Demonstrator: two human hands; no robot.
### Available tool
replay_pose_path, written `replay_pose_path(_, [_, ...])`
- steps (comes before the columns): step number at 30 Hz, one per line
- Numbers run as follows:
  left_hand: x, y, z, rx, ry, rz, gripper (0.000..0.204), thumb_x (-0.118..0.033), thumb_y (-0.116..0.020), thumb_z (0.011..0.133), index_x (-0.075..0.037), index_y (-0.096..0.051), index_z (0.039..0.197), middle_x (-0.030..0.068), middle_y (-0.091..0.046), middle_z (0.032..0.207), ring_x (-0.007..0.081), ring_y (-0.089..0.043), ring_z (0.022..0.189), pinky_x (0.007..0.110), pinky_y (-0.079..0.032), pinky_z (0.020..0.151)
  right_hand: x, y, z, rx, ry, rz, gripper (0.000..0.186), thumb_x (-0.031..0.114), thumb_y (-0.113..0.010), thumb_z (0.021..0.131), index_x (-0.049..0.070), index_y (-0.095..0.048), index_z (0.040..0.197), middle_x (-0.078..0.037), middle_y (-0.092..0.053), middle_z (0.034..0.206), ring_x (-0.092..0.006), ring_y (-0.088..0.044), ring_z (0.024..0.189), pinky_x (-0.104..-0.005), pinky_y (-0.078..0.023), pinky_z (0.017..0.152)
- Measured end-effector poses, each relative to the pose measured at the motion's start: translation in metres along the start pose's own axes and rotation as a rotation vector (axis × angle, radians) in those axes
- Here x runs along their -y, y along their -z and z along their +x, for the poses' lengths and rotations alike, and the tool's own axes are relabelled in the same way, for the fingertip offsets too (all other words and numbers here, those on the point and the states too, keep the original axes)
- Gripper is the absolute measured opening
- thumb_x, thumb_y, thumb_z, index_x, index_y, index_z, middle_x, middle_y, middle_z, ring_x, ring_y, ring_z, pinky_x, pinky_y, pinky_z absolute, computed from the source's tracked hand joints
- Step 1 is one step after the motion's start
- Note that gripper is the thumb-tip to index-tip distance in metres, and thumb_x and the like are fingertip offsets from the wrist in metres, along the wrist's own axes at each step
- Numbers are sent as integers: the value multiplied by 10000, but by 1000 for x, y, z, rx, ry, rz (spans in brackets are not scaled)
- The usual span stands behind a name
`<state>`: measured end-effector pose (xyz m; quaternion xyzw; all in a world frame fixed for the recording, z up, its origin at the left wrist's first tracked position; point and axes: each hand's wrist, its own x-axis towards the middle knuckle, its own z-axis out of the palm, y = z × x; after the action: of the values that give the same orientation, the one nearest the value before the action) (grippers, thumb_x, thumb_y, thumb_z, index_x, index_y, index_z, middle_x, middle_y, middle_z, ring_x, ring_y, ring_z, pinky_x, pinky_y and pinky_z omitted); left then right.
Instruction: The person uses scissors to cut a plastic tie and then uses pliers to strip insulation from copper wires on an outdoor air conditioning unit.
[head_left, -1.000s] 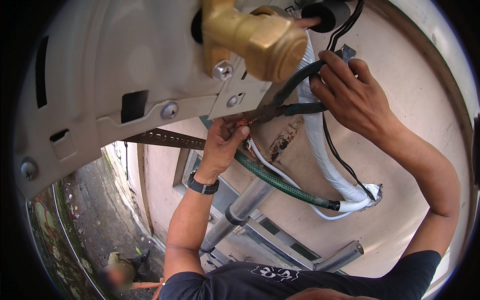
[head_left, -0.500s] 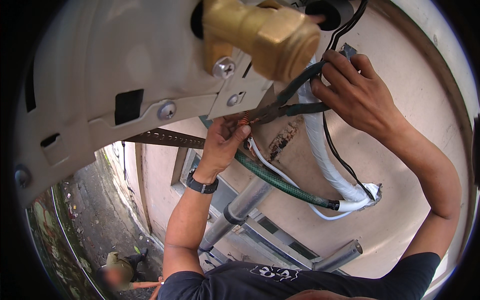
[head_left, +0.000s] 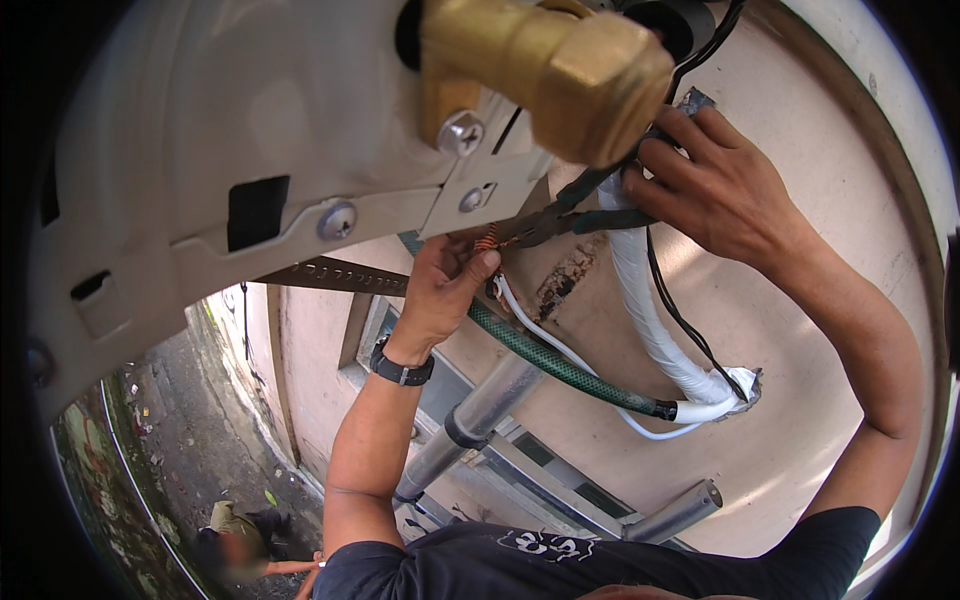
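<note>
My right hand (head_left: 715, 190) is closed round the dark handles of a pair of pliers (head_left: 545, 225). The jaws point left and meet the twisted copper wires (head_left: 487, 238), which my left hand (head_left: 445, 290) pinches between thumb and fingers. Just below my left fingertips a white cable (head_left: 540, 322) ends in stripped, coloured strands. A green braided hose (head_left: 560, 365) passes beneath it. Behind the pliers runs a white-wrapped pipe bundle (head_left: 640, 310). A black watch strap (head_left: 402, 366) circles my left wrist.
A beige metal casing (head_left: 330, 120) with a brass valve (head_left: 600, 95) juts over the upper left. The hose and bundle reach a wall hole (head_left: 745, 385). Metal poles (head_left: 490, 400) stand below my arms. Far down at left is a person (head_left: 240, 540) on the ground.
The casing and valve have shifted slightly right in view. The pliers' handles look a little closer together; both hands stay in nearly the same place.
</note>
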<state>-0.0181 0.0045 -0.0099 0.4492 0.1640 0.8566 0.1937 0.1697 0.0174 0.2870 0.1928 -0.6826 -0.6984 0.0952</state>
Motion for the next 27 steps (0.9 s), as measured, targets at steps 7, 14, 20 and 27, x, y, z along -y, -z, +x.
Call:
replay_pose_path(7, [9, 0, -2, -13, -52, 43, 367, -46, -709, 1009, 15, -542, 1330, 98, -670, 1234, 162, -629, 1147, 319, -517, 989, -2, 32, 13, 300, -23, 237, 141, 302, -739, 876, 162, -749, 894, -19, -725, 830, -210, -684, 973, -345, -516, 890])
replay_pose_path(14, [7, 6, -3, -13, -45, 89, 318, -44, -694, 1015, 7, -542, 1290, 96, -674, 1211, 153, -623, 1134, 319, -505, 1001, -22, 67, 73, 1043, -283, 714, 206, 299, -730, 965, 94, -756, 977, -39, -693, 734, -223, -713, 808, -399, -554, 764])
replay_pose_path(20, [6, -2, 0, -13, -65, 79, 337, -51, -708, 1008, 11, -545, 1297, 106, -667, 1251, 166, -624, 1166, 332, -499, 1035, -57, 39, 77, 1337, -440, 1212, 432, 404, -649, 1036, -18, -701, 958, -36, -636, 624, -157, -686, 627, -347, -548, 672])
replay_pose_path(27, [2, 7, -5, -31, -6, 36, 401, -67, -707, 1013, 2, -516, 1359, 112, -644, 1294, 181, -619, 1184, 342, -502, 1044, -33, 77, 57, 1131, -373, 751, 328, 369, -729, 983, 48, -711, 1045, -47, -694, 741, -206, -730, 923, -435, -509, 947])
